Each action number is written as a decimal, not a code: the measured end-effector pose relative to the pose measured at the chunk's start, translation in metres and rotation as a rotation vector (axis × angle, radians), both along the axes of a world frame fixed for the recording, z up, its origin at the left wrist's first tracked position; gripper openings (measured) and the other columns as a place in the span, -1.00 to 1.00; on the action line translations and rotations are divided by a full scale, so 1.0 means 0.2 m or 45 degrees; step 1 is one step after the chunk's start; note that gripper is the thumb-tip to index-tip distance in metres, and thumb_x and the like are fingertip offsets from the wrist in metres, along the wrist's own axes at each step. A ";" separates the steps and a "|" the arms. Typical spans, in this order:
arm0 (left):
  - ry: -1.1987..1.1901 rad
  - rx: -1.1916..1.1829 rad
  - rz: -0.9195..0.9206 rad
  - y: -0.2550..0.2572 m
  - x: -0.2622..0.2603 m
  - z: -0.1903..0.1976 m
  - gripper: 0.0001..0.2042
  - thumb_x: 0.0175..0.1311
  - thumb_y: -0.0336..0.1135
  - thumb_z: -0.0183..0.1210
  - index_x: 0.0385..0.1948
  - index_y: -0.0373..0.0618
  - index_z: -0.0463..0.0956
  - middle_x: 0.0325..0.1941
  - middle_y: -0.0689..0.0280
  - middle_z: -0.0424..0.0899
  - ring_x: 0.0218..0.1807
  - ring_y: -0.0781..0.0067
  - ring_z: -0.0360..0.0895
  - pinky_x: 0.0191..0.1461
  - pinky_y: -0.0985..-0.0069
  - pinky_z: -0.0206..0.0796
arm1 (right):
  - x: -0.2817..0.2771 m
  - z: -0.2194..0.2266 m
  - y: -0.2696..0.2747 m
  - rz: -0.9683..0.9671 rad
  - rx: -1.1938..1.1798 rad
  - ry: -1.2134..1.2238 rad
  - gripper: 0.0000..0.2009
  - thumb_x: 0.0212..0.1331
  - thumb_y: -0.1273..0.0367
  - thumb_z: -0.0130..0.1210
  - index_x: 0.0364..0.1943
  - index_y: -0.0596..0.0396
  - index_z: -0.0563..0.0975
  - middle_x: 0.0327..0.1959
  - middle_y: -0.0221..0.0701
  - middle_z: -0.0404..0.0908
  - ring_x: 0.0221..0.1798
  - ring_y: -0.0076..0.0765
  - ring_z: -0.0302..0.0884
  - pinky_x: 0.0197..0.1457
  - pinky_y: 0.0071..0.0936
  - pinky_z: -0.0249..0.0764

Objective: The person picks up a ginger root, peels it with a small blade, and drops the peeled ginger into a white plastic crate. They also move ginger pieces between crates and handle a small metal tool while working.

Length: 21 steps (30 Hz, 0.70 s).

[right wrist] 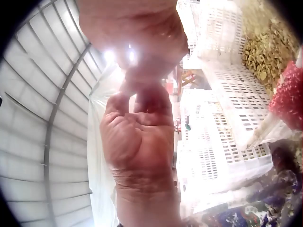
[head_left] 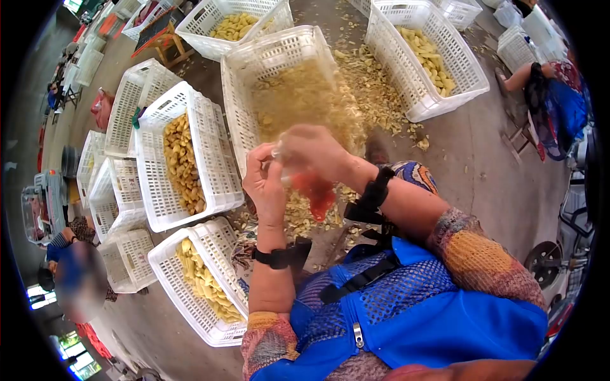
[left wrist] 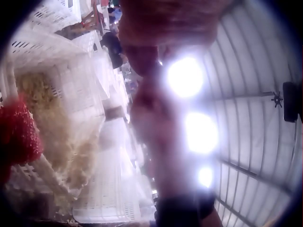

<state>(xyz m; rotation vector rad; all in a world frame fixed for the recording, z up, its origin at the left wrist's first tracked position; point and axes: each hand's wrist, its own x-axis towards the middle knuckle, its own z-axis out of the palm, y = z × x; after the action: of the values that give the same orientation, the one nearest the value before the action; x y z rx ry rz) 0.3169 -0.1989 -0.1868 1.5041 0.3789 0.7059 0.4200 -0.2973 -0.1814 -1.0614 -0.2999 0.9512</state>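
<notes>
In the head view both hands meet over the near end of a white crate (head_left: 238, 120) with pale peelings in it. The left hand (head_left: 265, 187) is upright, its thumb and fingers pinching a small whitish, shiny thing (head_left: 276, 153). The right hand (head_left: 318, 152) is blurred, its bent fingers right at the left fingertips; I cannot tell whether it grips the small thing too. Below the right hand is a red mesh bundle (head_left: 321, 200). This red mesh (right wrist: 288, 97) shows at the crate's edge in the right wrist view, where the left hand (right wrist: 139, 142) points upward.
To the left stands a crate of brown knobbly ginger (head_left: 181, 162), and below it one with peeled yellow ginger (head_left: 203, 282). More peeled ginger (head_left: 426, 60) lies in a crate at the upper right. Peelings (head_left: 375, 82) litter the floor. Another person (head_left: 562, 105) sits at the right.
</notes>
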 end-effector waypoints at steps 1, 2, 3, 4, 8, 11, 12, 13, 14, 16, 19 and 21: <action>0.013 0.029 -0.009 0.00 0.00 0.02 -0.85 0.19 -0.54 0.09 -0.21 -0.20 0.50 -0.12 0.31 0.52 -0.13 0.56 0.46 -0.05 0.59 0.36 | 0.00 0.00 0.00 0.016 -0.008 -0.037 -0.84 0.27 0.32 0.03 -0.26 0.13 0.52 -0.44 -0.44 0.59 -0.54 -0.57 0.52 -0.53 -0.66 0.36; 0.028 0.056 -0.019 0.00 -0.01 0.04 -0.85 0.18 -0.52 0.12 -0.22 -0.19 0.50 -0.10 0.31 0.51 -0.12 0.56 0.45 -0.05 0.60 0.34 | 0.00 0.00 -0.01 0.031 -0.017 -0.071 -0.83 0.28 0.32 0.03 -0.25 0.13 0.52 -0.43 -0.44 0.59 -0.52 -0.57 0.53 -0.50 -0.66 0.37; 0.065 0.126 -0.022 0.01 -0.02 0.04 -0.86 0.18 -0.50 0.13 -0.23 -0.17 0.50 -0.10 0.30 0.51 -0.12 0.56 0.45 -0.06 0.60 0.35 | 0.00 0.00 -0.01 0.045 -0.009 -0.073 -0.83 0.28 0.31 0.03 -0.24 0.14 0.52 -0.43 -0.44 0.59 -0.51 -0.57 0.53 -0.49 -0.65 0.38; 0.100 0.195 -0.025 0.01 -0.02 0.05 -0.86 0.18 -0.48 0.13 -0.23 -0.16 0.50 -0.10 0.30 0.51 -0.13 0.56 0.46 -0.08 0.59 0.35 | 0.00 0.01 -0.02 0.059 -0.002 -0.076 -0.82 0.28 0.31 0.03 -0.23 0.14 0.52 -0.43 -0.45 0.59 -0.49 -0.58 0.53 -0.48 -0.65 0.38; 0.201 0.284 -0.038 0.02 -0.01 0.01 -0.87 0.17 -0.40 0.17 -0.26 -0.15 0.49 -0.15 0.29 0.53 -0.27 0.56 0.49 -0.24 0.61 0.38 | 0.00 -0.01 -0.02 0.074 -0.056 -0.160 -0.82 0.25 0.34 0.06 -0.23 0.19 0.53 -0.47 -0.44 0.58 -0.49 -0.59 0.52 -0.50 -0.66 0.39; 0.236 0.118 -0.042 0.01 -0.02 0.02 -0.87 0.18 -0.38 0.18 -0.29 -0.16 0.47 -0.20 0.32 0.55 -0.35 0.58 0.48 -0.35 0.63 0.39 | -0.02 -0.01 -0.02 0.075 -0.101 -0.203 -0.81 0.25 0.35 0.06 -0.22 0.21 0.53 -0.46 -0.42 0.59 -0.52 -0.57 0.52 -0.49 -0.64 0.44; 0.251 0.022 -0.047 0.00 -0.02 0.04 -0.87 0.18 -0.38 0.18 -0.31 -0.17 0.47 -0.21 0.33 0.55 -0.38 0.59 0.47 -0.38 0.64 0.39 | -0.02 0.01 -0.03 0.072 -0.112 -0.211 -0.81 0.25 0.35 0.05 -0.21 0.21 0.53 -0.45 -0.41 0.59 -0.53 -0.56 0.52 -0.48 -0.63 0.46; 0.238 0.018 -0.031 0.00 -0.01 0.04 -0.88 0.18 -0.38 0.18 -0.32 -0.17 0.45 -0.22 0.34 0.55 -0.39 0.59 0.47 -0.39 0.65 0.39 | -0.02 0.02 -0.03 0.093 -0.128 -0.140 -0.81 0.25 0.37 0.04 -0.18 0.22 0.52 -0.43 -0.40 0.59 -0.51 -0.55 0.53 -0.47 -0.62 0.47; 0.226 0.013 -0.015 0.00 -0.01 0.05 -0.88 0.18 -0.39 0.19 -0.34 -0.16 0.44 -0.22 0.35 0.55 -0.40 0.59 0.46 -0.41 0.66 0.39 | -0.02 0.04 -0.03 0.115 -0.145 -0.067 -0.80 0.25 0.39 0.03 -0.16 0.23 0.52 -0.41 -0.38 0.59 -0.48 -0.54 0.55 -0.45 -0.61 0.49; 0.206 -0.005 0.013 -0.01 -0.01 0.06 -0.88 0.16 -0.40 0.19 -0.36 -0.16 0.42 -0.23 0.35 0.55 -0.40 0.60 0.46 -0.41 0.67 0.38 | -0.02 0.06 -0.03 0.134 -0.147 0.035 -0.79 0.24 0.42 0.00 -0.11 0.25 0.51 -0.37 -0.36 0.60 -0.44 -0.51 0.57 -0.42 -0.59 0.52; 0.184 -0.017 0.035 -0.01 -0.01 0.06 -0.91 0.13 -0.47 0.12 -0.37 -0.17 0.39 -0.18 0.29 0.53 -0.29 0.58 0.46 -0.26 0.64 0.38 | -0.02 0.07 -0.03 0.139 -0.099 0.054 -0.75 0.23 0.47 -0.04 -0.05 0.27 0.48 -0.32 -0.33 0.60 -0.38 -0.48 0.60 -0.39 -0.57 0.54; 0.178 0.015 0.029 0.00 -0.02 0.05 -0.91 0.10 -0.56 -0.02 -0.35 -0.21 0.38 -0.12 0.22 0.51 -0.13 0.51 0.46 0.02 0.55 0.36 | -0.02 0.07 -0.03 0.160 -0.062 -0.021 -0.74 0.23 0.49 -0.05 -0.02 0.28 0.47 -0.30 -0.33 0.60 -0.35 -0.47 0.60 -0.38 -0.57 0.55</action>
<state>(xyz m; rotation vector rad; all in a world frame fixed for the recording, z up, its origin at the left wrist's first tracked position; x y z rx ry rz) 0.3136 -0.1989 -0.1762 1.5672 0.4988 0.6233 0.4165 -0.3034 -0.1682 -1.1053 -0.3619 1.0670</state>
